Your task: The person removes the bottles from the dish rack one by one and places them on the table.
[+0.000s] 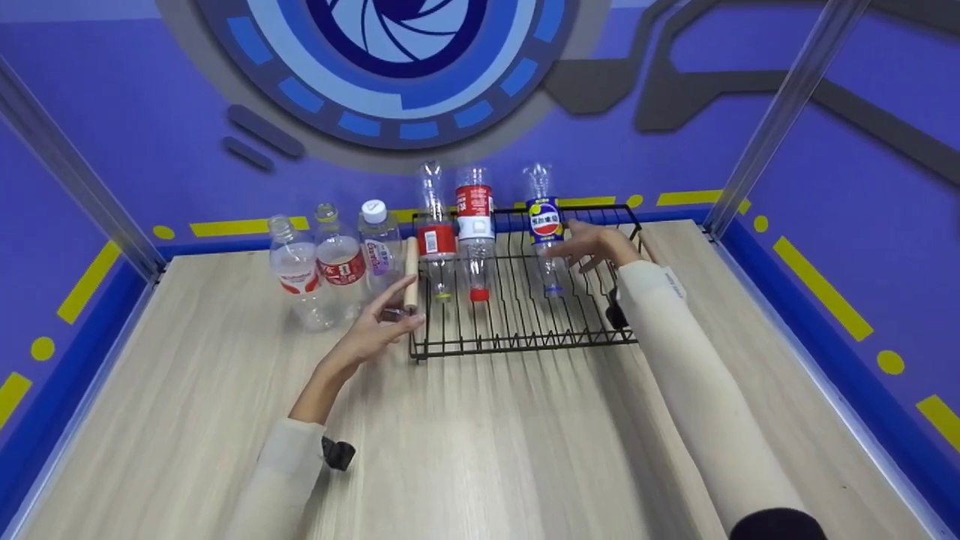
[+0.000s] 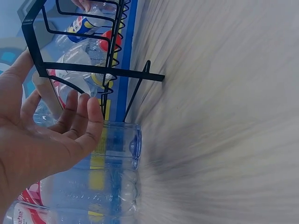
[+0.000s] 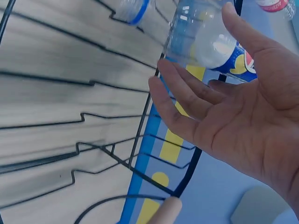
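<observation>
- Head view: I see a black wire rack point(image 1: 421, 354) on the tabletop point(image 1: 480, 450). The blue-labelled bottle point(image 1: 545, 217) leans neck-down in it, well apart from the red-capped bottle point(image 1: 475, 225) and the yellow-capped bottle point(image 1: 437, 240), both also inverted.
- Same view: I have the right hand point(image 1: 592, 247) just beside the blue-labelled bottle and the left hand point(image 1: 364, 341) at the wooden handle point(image 1: 412, 255). Left of the rack stand three upright bottles point(image 1: 343, 270).
- Left wrist view: fingers bend softly about the handle; I can't tell whether they clasp it.
- Right wrist view: palm open, thumb spread well away from the fingers, pinching nothing; contact with the bottle is unclear to me.
- I judge the step in hand as settling or releasing that bottle; the next move calls for drawing the right fingers clear without nudging it, rack steady.
</observation>
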Demonstrator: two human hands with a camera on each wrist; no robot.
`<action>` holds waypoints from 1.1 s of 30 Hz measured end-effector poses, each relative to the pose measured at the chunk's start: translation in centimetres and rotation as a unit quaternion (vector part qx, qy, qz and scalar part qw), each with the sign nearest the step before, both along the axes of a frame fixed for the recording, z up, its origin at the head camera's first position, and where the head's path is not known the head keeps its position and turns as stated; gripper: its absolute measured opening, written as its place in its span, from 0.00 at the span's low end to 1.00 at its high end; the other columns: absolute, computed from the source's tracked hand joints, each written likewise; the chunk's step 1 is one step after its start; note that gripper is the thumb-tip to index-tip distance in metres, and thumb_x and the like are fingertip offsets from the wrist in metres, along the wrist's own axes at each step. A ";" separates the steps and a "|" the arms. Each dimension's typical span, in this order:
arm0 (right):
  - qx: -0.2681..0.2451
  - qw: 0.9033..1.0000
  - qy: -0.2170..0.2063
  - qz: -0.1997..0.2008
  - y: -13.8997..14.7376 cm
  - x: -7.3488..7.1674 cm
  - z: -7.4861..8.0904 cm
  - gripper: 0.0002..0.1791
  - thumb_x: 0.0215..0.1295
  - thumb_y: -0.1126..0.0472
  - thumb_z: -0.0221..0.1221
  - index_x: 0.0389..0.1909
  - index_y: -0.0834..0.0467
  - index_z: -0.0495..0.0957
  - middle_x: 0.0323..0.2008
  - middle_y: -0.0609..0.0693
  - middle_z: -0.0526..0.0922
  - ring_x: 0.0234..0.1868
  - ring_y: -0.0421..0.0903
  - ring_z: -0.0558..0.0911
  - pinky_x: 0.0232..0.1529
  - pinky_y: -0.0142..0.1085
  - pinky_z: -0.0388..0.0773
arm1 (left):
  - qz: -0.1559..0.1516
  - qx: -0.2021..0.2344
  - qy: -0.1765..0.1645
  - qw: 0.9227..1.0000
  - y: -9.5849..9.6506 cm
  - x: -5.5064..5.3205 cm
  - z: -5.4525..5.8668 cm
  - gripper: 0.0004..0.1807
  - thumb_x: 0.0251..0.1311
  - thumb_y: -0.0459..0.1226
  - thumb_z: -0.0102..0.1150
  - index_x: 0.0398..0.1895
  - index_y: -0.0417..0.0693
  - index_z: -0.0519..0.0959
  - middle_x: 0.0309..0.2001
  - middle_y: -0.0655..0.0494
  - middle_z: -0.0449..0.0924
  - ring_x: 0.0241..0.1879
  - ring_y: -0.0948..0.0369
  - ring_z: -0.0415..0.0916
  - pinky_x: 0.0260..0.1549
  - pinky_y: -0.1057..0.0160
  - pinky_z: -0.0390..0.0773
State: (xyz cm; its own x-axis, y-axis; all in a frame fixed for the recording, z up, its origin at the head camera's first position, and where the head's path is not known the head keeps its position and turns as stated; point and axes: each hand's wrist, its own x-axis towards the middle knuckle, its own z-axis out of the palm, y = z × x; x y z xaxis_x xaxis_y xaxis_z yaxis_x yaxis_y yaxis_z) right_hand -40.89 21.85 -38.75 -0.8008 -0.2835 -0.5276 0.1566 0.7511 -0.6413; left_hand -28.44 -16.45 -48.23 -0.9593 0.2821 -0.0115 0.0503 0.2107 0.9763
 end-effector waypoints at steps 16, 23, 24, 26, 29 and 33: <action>-0.002 0.999 0.048 -0.018 0.1 1.0 0.3 0.47 0.70 0.46 0.64 0.79 0.61 0.51 0.65 0.65 0.73 0.56 0.58 0.80 0.64 0.52 0.76 | 0.007 -0.002 0.006 1.000 -0.1 0.1 -0.2 0.39 0.68 0.36 0.64 0.80 0.60 0.60 0.58 0.40 0.75 0.44 0.59 0.74 0.38 0.63 0.79; -0.028 0.997 0.071 -0.023 1.1 1.3 1.0 0.51 0.69 0.45 0.64 0.79 0.66 0.48 0.58 0.64 0.79 0.39 0.48 0.84 0.51 0.44 0.83 | -0.002 -0.006 0.007 1.000 -0.1 0.0 -0.2 0.40 0.69 0.38 0.64 0.80 0.61 0.59 0.56 0.44 0.76 0.45 0.59 0.74 0.41 0.61 0.80; -0.037 0.996 0.073 -0.027 1.3 1.4 1.0 0.50 0.69 0.45 0.64 0.79 0.66 0.49 0.57 0.64 0.80 0.37 0.47 0.84 0.47 0.41 0.84 | -0.003 -0.004 0.006 1.000 -0.1 0.0 -0.1 0.40 0.69 0.37 0.64 0.80 0.61 0.59 0.55 0.45 0.76 0.44 0.59 0.74 0.41 0.62 0.79; -0.046 0.995 0.077 -0.033 1.8 1.6 1.0 0.49 0.70 0.44 0.63 0.78 0.67 0.51 0.56 0.64 0.79 0.35 0.44 0.84 0.43 0.37 0.84 | -0.005 -0.001 0.005 1.000 0.0 -0.1 -0.1 0.40 0.69 0.38 0.64 0.80 0.61 0.58 0.52 0.48 0.76 0.44 0.59 0.73 0.39 0.63 0.79; -0.036 0.995 0.087 -0.035 2.6 1.7 0.9 0.50 0.69 0.41 0.62 0.77 0.68 0.53 0.58 0.64 0.77 0.34 0.41 0.83 0.39 0.33 0.82 | -0.006 -0.001 0.006 1.000 0.1 -0.1 -0.1 0.40 0.69 0.38 0.63 0.81 0.61 0.58 0.50 0.50 0.76 0.43 0.60 0.73 0.38 0.64 0.78; -0.015 0.995 0.090 -0.035 3.1 1.9 1.3 0.48 0.69 0.38 0.61 0.74 0.71 0.59 0.56 0.61 0.77 0.37 0.41 0.80 0.42 0.34 0.83 | -0.005 -0.005 0.006 1.000 0.0 0.2 -0.2 0.39 0.70 0.38 0.62 0.81 0.61 0.58 0.49 0.50 0.76 0.43 0.60 0.73 0.39 0.63 0.77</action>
State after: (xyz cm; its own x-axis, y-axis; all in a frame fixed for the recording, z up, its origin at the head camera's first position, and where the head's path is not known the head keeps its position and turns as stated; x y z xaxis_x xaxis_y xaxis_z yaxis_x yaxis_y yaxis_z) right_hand -38.96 24.96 -37.44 -0.8997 -0.2381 -0.3658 0.0878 0.7223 -0.6860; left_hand -28.27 -16.50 -48.42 -0.9562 0.2926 -0.0022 0.0652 0.2203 0.9732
